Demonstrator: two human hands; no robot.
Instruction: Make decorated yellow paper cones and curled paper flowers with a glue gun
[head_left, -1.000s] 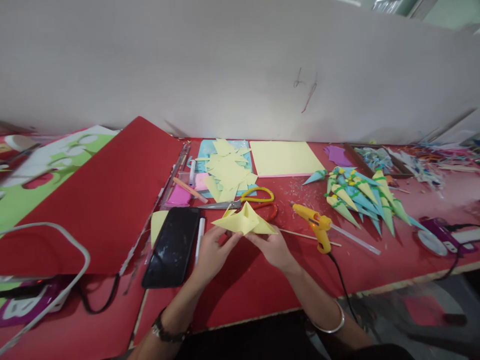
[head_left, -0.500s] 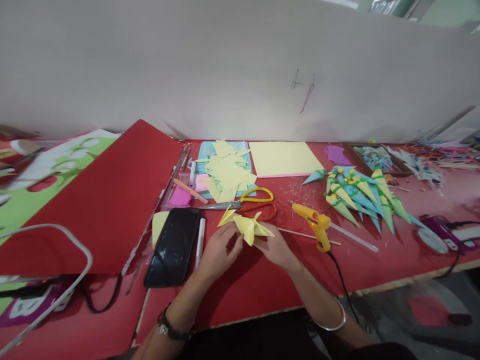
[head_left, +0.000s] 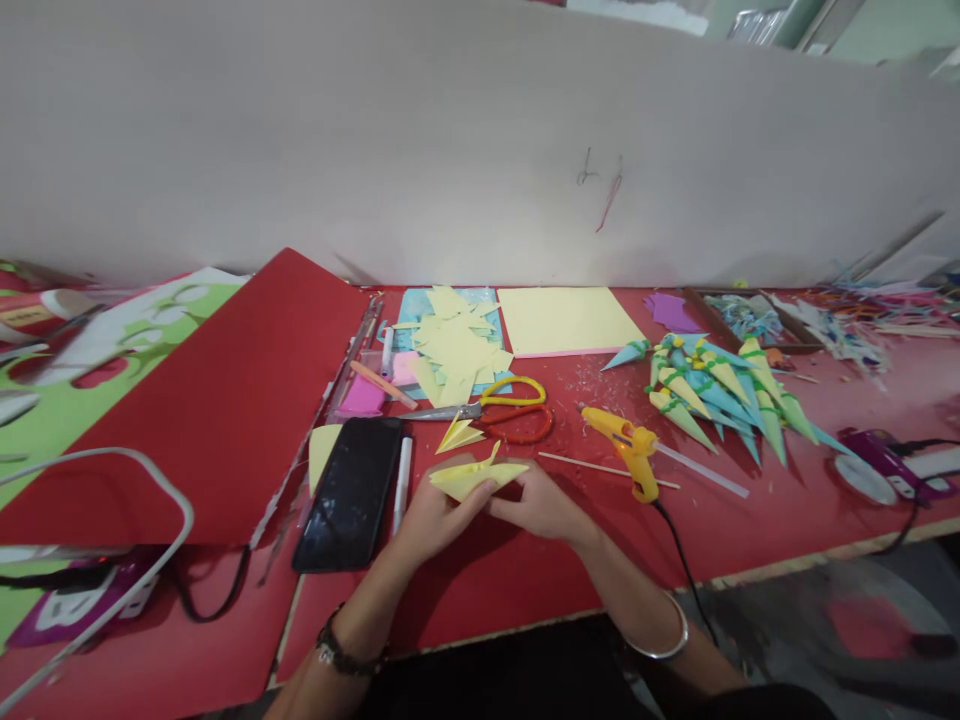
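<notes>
Between my two hands is a folded yellow paper piece [head_left: 478,478], flattened into a wide shape with a small point sticking up. My left hand [head_left: 442,515] grips its left and lower side, thumb on the front. At its right end, the fingers of my right hand [head_left: 544,502] close on the paper. Another small folded yellow paper [head_left: 459,434] lies just beyond my left hand. Behind it are scissors [head_left: 517,408] with one yellow and one red handle. A thin wooden stick [head_left: 600,467] lies right of my hands.
A yellow glue gun [head_left: 634,455] lies to the right, near blue and yellow paper cones [head_left: 712,390]. On the left are a black phone [head_left: 349,495], a white marker [head_left: 402,485] and a large red sheet [head_left: 202,420]. Yellow paper pieces [head_left: 457,345] are piled behind the scissors.
The yellow paper in my hands has gone from a spread, several-pointed shape to a flatter, wider one. My hands have turned it and moved slightly lower, uncovering the small folded paper.
</notes>
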